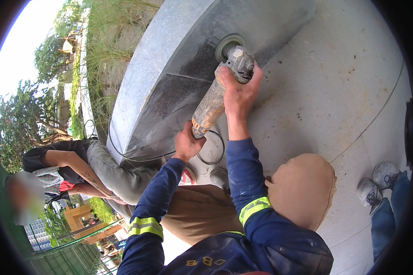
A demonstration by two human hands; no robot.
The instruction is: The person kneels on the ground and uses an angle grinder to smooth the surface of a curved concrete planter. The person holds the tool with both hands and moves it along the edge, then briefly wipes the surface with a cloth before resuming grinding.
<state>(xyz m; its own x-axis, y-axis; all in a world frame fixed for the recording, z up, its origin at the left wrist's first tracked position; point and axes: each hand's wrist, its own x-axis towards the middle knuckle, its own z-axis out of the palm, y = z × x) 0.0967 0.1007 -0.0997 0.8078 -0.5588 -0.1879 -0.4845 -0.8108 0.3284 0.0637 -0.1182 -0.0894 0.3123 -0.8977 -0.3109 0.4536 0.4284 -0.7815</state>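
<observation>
Grinder, worn: left hand, fingers wrapped round its rear; right hand, fingers gripping its head. Disc lies against grey stone.

Lower left of your grinder, another person's head appears blurred; lower right, blue trousers run out of view.

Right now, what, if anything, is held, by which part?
A long, dusty orange-grey angle grinder: left hand at its rear end, right hand around its head end.
</observation>
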